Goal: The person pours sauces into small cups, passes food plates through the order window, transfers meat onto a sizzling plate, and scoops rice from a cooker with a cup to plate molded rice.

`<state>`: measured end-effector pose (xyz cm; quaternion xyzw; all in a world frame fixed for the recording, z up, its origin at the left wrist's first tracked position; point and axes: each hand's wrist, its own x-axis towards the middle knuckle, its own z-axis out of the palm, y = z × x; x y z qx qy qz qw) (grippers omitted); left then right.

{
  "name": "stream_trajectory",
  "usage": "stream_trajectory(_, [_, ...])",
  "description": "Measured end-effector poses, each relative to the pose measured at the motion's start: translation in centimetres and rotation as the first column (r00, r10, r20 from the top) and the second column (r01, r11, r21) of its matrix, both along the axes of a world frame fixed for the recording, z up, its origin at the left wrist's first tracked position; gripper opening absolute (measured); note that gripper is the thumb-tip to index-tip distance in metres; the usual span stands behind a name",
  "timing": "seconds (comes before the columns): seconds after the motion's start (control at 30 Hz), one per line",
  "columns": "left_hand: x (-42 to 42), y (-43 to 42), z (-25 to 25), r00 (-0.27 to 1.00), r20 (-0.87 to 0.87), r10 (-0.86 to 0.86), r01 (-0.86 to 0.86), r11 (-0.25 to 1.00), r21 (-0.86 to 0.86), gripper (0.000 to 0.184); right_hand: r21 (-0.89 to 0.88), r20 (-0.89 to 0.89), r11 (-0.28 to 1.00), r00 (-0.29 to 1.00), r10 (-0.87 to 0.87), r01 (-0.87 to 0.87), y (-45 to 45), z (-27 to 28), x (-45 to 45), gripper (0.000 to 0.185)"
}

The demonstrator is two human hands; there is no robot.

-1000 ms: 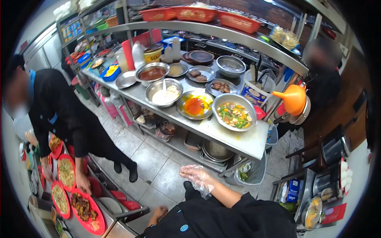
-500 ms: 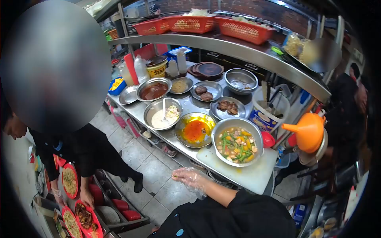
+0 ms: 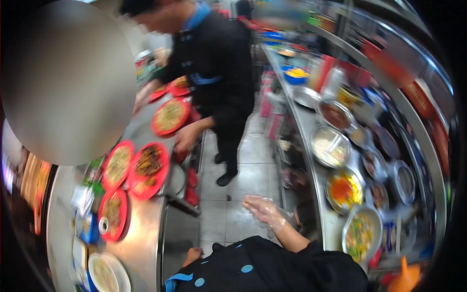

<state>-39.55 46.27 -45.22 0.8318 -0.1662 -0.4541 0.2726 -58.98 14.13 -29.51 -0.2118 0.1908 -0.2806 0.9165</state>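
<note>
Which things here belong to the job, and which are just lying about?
Probably in the job: the wearer's left hand and gloved right hand, nothing clearly held; vegetable bowl; red platter of dark food, near a co-worker's hand.

Probably just lying about: orange funnel; whitish bottle.

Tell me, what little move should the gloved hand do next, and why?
Maybe ease the right hand toward the red plate with dark food: the hand wears a clear glove and hangs over the floor, touching no dish.

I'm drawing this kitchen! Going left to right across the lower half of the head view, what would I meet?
Red plate of dark food, left hand, gloved right hand, bowl of vegetables, orange funnel.
</note>
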Motion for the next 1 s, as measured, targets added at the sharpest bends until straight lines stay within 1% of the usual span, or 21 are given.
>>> stream_trajectory(0.03, [0.9, 2.4, -0.3, 0.999, 0.024, 0.028, -0.028, 0.999, 0.031, 0.017, -0.006, -0.002, 0.995, 0.995, 0.098, -0.098, 0.2, 0.5, 2.5, 0.019])
stream_trajectory(0.1, [2.3, 6.8, -0.9, 0.992, 0.049, 0.114, -0.117, 0.990, 0.076, 0.017, 0.011, -0.147, 0.978, 0.967, 0.207, -0.207, 1.4, 3.0, 6.8, 0.019])
stream_trajectory(0.2, [2.5, 11.9, -1.9, 0.969, 0.053, 0.241, -0.245, 0.962, 0.123, 0.017, -0.031, -0.144, 0.941, 0.934, 0.328, -0.336, 2.1, 4.2, 13.7, 0.023])
stream_trajectory(0.33, [0.7, 15.9, -2.7, 0.937, 0.017, 0.349, -0.346, 0.921, 0.179, 0.017, -0.151, -0.093, 0.914, 0.926, 0.367, -0.377, 1.3, 7.7, 22.3, 0.024])
stream_trajectory(0.4, [-0.3, 16.4, -3.0, 0.921, 0.002, 0.389, -0.381, 0.903, 0.198, 0.017, -0.227, -0.152, 0.877, 0.905, 0.398, -0.424, -0.9, 9.2, 26.7, 0.024])
stream_trajectory(0.47, [-0.8, 15.9, -3.3, 0.906, -0.018, 0.424, -0.410, 0.886, 0.216, 0.018, -0.366, -0.039, 0.868, 0.937, 0.346, -0.335, -3.1, 11.1, 31.1, 0.025])
stream_trajectory(0.5, [-1.1, 15.4, -3.3, 0.895, -0.023, 0.445, -0.430, 0.877, 0.216, 0.018, -0.503, -0.057, 0.810, 0.947, 0.315, -0.300, -4.7, 11.4, 33.7, 0.027])
stream_trajectory(0.53, [-1.1, 14.6, -3.1, 0.884, -0.024, 0.467, -0.452, 0.867, 0.209, 0.018, -0.487, 0.015, 0.837, 0.955, 0.295, -0.250, -5.4, 13.2, 35.5, 0.024])
stream_trajectory(0.57, [-1.1, 13.6, -2.7, 0.872, -0.027, 0.489, -0.475, 0.857, 0.199, 0.018, -0.685, -0.083, 0.688, 0.964, 0.253, -0.240, -6.9, 13.9, 37.9, 0.019])
stream_trajectory(0.6, [-1.1, 12.8, -2.3, 0.860, -0.027, 0.510, -0.496, 0.848, 0.187, 0.019, -0.744, -0.165, 0.614, 0.963, 0.214, -0.264, -9.4, 13.1, 41.5, 0.014])
stream_trajectory(0.67, [-0.7, 10.8, -1.4, 0.838, -0.021, 0.546, -0.537, 0.830, 0.148, 0.019, -0.885, -0.361, 0.241, 0.913, 0.189, -0.399, -20.0, 6.7, 52.2, 0.010])
stream_trajectory(0.7, [-0.3, 9.7, -0.6, 0.825, -0.016, 0.564, -0.559, 0.821, 0.120, 0.019, -0.925, -0.379, -0.053, 0.917, 0.128, -0.375, -21.9, 6.3, 55.5, 0.017])
stream_trajectory(0.73, [0.0, 8.7, 0.1, 0.817, -0.010, 0.576, -0.573, 0.814, 0.097, 0.020, -0.880, -0.370, -0.344, 0.926, 0.067, -0.327, -22.9, 6.2, 58.4, 0.024])
stream_trajectory(0.77, [0.3, 7.9, 0.8, 0.808, 0.002, 0.589, -0.587, 0.806, 0.069, 0.020, -0.753, -0.341, -0.602, 0.940, 0.014, -0.264, -23.5, 5.6, 60.8, 0.031])
stream_trajectory(0.8, [0.8, 7.0, 1.4, 0.803, 0.022, 0.595, -0.595, 0.802, 0.042, 0.020, -0.854, -0.064, -0.517, 0.978, 0.200, 0.050, -22.0, 8.2, 60.9, 0.034])
stream_trajectory(0.83, [1.3, 6.3, 2.0, 0.798, 0.048, 0.600, -0.601, 0.799, 0.011, 0.021, -0.830, 0.220, -0.425, 0.912, 0.347, 0.362, -20.2, 11.2, 60.8, 0.037])
stream_trajectory(0.87, [1.5, 5.7, 2.6, 0.785, 0.057, 0.617, -0.618, 0.786, -0.011, 0.021, -0.835, 0.215, -0.414, 0.907, 0.361, 0.363, -18.9, 10.6, 62.2, 0.037])
stream_trajectory(0.9, [1.6, 5.1, 3.0, 0.768, 0.068, 0.636, -0.636, 0.771, -0.031, 0.021, -1.000, 0.021, 0.014, 0.937, 0.349, 0.017, -17.9, 10.1, 63.3, 0.034])
stream_trajectory(0.93, [1.8, 4.5, 3.3, 0.717, 0.020, 0.696, -0.695, 0.718, -0.043, 0.021, -0.959, -0.089, 0.213, 0.913, 0.398, -0.187, -17.9, 9.1, 65.4, 0.033])
stream_trajectory(0.97, [2.0, 4.0, 3.3, 0.659, -0.026, 0.751, -0.752, 0.658, -0.053, 0.021, -0.834, -0.161, 0.418, 0.884, 0.438, -0.359, -17.9, 8.1, 67.6, 0.032])
stream_trajectory(1.0, [2.2, 3.6, 3.2, 0.540, -0.120, 0.833, -0.842, 0.535, -0.073, 0.021, -0.944, -0.326, 0.027, 0.939, 0.108, -0.330, -18.4, 5.8, 72.9, 0.026])
